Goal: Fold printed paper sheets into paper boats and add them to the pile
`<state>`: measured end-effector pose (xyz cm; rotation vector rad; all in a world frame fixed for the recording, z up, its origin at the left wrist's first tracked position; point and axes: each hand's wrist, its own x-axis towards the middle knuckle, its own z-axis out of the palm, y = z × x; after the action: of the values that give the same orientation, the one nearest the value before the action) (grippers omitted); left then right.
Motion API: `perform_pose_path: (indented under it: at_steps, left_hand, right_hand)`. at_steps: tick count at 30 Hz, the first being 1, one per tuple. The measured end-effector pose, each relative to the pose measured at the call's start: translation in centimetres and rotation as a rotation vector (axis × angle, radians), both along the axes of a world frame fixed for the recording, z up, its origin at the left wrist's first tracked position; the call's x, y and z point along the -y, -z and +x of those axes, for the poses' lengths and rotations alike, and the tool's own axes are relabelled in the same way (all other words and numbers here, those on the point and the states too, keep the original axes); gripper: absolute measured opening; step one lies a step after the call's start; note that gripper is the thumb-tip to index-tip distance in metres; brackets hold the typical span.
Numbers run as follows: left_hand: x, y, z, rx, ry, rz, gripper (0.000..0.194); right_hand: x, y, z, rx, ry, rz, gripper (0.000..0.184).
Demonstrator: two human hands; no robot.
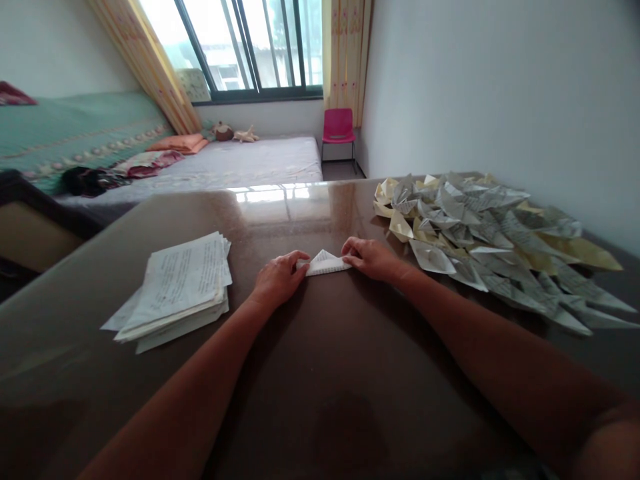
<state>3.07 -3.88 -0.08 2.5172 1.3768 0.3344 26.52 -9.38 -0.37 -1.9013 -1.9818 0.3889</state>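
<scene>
The brown table (320,347) before me bears paper boats (493,247) at right, probably kept aside; a paper stack (175,287) at left, perhaps for reach; left hand (281,275) and right hand (369,257) pinch the folded paper (326,265) between them by its ends, seemingly for steadiness.

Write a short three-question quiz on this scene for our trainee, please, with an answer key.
1. What do the left hand and right hand hold between them?
2. True or false: the paper stack lies to the left of the left hand.
3. What is heaped to the right of the right hand? (a) pillows (b) folded paper boats (c) books

Key: 1. White folded paper with a central peak; 2. True; 3. (b)
</scene>
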Motion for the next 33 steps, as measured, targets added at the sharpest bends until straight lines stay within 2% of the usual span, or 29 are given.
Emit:
perform_pose_path:
  at_steps: [5,9,12,15,17,20,23,28,33]
  left_hand:
    - [0.4,-0.1,0.2,-0.067,0.027,0.055,0.031]
    - [0.8,-0.1,0.2,-0.098,0.092,0.212,0.034]
    - [1.2,-0.2,0.2,-0.102,0.243,0.330,0.038]
    - [1.7,-0.3,0.4,-0.164,0.420,0.311,0.042]
    - [2.0,-0.3,0.4,-0.212,0.467,0.295,0.044]
    - [2.3,-0.4,0.5,-0.255,0.452,0.309,0.044]
    - [2.5,-0.7,0.6,-0.280,0.442,0.308,0.043]
    - [2.9,-1.2,0.6,-0.309,0.415,0.279,0.040]
    - [3.1,-1.7,0.3,-0.363,0.349,0.303,0.034]
  right_hand:
    - [0.3,-0.4,-0.3,0.089,0.025,-0.032,0.014]
    - [0.5,-0.6,-0.7,0.164,0.041,-0.024,0.018]
    - [0.7,-0.8,-0.9,0.189,0.049,-0.022,0.019]
    - [1.0,-1.0,-1.1,0.206,0.039,-0.012,0.018]
    - [1.3,-1.3,-1.4,0.265,0.005,0.059,0.018]
    - [2.1,-2.0,-2.5,0.386,-0.122,0.148,0.020]
    - [3.0,-2.9,-3.8,0.470,-0.247,0.079,0.024]
    - [4.0,-4.2,-4.7,0.591,-0.220,-0.090,0.028]
    - [4.4,-4.4,-4.5,0.584,-0.221,-0.179,0.026]
